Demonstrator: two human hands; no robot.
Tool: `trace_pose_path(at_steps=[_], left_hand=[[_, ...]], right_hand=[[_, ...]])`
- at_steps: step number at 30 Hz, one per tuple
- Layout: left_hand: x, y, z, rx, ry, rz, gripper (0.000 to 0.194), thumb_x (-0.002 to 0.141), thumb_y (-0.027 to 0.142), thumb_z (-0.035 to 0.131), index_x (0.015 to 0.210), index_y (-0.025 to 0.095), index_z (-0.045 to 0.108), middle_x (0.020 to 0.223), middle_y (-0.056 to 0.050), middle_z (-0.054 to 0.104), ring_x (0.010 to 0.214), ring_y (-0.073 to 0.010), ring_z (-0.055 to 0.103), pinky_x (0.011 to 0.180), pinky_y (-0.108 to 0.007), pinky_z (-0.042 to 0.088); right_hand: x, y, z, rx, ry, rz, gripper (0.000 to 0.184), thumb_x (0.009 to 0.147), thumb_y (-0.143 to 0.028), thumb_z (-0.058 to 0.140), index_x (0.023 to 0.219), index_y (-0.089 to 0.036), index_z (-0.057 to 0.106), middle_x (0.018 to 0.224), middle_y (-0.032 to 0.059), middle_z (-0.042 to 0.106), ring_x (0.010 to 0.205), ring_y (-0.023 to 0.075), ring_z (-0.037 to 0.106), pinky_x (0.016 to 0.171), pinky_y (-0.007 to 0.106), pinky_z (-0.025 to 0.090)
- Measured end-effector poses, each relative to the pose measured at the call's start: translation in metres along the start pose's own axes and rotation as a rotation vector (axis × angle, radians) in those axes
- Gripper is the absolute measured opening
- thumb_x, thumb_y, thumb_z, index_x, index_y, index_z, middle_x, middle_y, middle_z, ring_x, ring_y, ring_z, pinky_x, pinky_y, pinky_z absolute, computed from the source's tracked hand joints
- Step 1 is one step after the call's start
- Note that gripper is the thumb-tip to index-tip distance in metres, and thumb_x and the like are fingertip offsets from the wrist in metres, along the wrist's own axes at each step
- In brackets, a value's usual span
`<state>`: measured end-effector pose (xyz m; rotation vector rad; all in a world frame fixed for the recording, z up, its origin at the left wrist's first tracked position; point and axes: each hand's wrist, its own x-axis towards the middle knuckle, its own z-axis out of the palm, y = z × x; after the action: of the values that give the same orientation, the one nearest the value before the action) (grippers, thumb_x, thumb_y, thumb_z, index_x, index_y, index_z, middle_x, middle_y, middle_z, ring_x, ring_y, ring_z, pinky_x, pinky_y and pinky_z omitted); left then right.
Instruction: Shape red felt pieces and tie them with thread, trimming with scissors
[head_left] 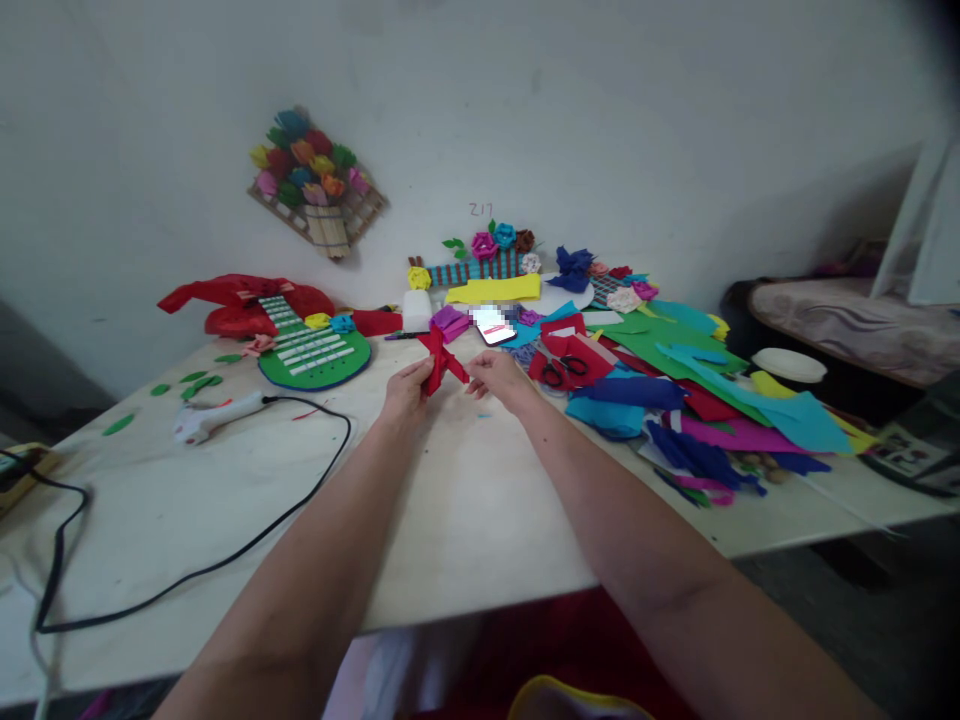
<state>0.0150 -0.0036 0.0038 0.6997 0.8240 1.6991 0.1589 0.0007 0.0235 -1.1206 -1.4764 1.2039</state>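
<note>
Left hand (pixel 407 393) clamps partly hidden red paper (pixel 438 358); whether right hand (pixel 497 377) grips it is unclear.

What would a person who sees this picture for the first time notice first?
Probably the bright red piece in the left hand, above the middle of the table, with the right hand at its end. Then perhaps the colourful flowers on the wall, upper left, and the heap of coloured sheets on the table's right side.

Handwritten number "217" or "Z17" (pixel 481 210) on wall (pixel 495 120); phone screen (pixel 496 327) unreadable.
</note>
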Motion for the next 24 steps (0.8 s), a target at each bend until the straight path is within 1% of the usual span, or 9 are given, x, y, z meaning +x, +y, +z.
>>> trace_pose_path(at_steps=[5, 9, 16, 21, 24], left_hand=[[0.0004, -0.0004, 0.0008, -0.013, 0.016, -0.011, 0.004, 0.063, 0.007, 0.064, 0.065, 0.009, 0.066, 0.071, -0.006, 0.067, 0.069, -0.0135, 0.062, 0.073, -0.026, 0.05], [0.0015, -0.0012, -0.0002, -0.007, 0.001, -0.009, 0.005, 0.062, 0.008, 0.065, 0.067, 0.008, 0.066, 0.072, -0.007, 0.067, 0.07, -0.0138, 0.062, 0.074, -0.026, 0.05], [-0.0012, 0.001, 0.0016, 0.004, -0.012, -0.011, 0.004, 0.064, 0.009, 0.063, 0.066, 0.009, 0.067, 0.071, -0.006, 0.067, 0.07, -0.0131, 0.062, 0.074, -0.024, 0.05], [0.0003, -0.0001, 0.0013, -0.005, -0.003, -0.012, 0.004, 0.063, 0.008, 0.064, 0.065, 0.01, 0.066, 0.071, -0.005, 0.067, 0.069, -0.0137, 0.062, 0.072, -0.026, 0.05], [0.0018, -0.0013, -0.0005, -0.006, -0.012, -0.016, 0.004, 0.062, 0.008, 0.064, 0.066, 0.009, 0.066, 0.071, -0.006, 0.067, 0.068, -0.014, 0.062, 0.072, -0.026, 0.05]], right_hand=[[-0.0015, -0.001, 0.0004, -0.025, -0.004, -0.007, 0.012, 0.073, -0.009, 0.055, 0.063, -0.014, 0.053, 0.045, -0.001, 0.055, 0.041, 0.0092, 0.054, 0.04, 0.018, 0.043], [0.0002, 0.0007, 0.0, 0.007, 0.005, -0.013, 0.009, 0.074, -0.008, 0.054, 0.067, -0.014, 0.053, 0.045, -0.0024, 0.055, 0.041, 0.0091, 0.054, 0.04, 0.019, 0.044], [-0.0013, -0.001, -0.0003, 0.003, -0.016, 0.003, 0.009, 0.073, -0.009, 0.056, 0.066, -0.014, 0.053, 0.043, -0.0023, 0.055, 0.04, 0.0089, 0.054, 0.039, 0.018, 0.043], [-0.0018, -0.0017, 0.0006, -0.023, -0.004, -0.004, 0.011, 0.073, -0.009, 0.055, 0.063, -0.014, 0.054, 0.042, -0.0016, 0.056, 0.04, 0.0074, 0.052, 0.04, 0.016, 0.043], [-0.0011, -0.0018, 0.0006, -0.043, 0.026, -0.004, 0.012, 0.073, -0.01, 0.056, 0.062, -0.014, 0.055, 0.043, -0.0016, 0.056, 0.039, 0.0067, 0.051, 0.039, 0.016, 0.041]])
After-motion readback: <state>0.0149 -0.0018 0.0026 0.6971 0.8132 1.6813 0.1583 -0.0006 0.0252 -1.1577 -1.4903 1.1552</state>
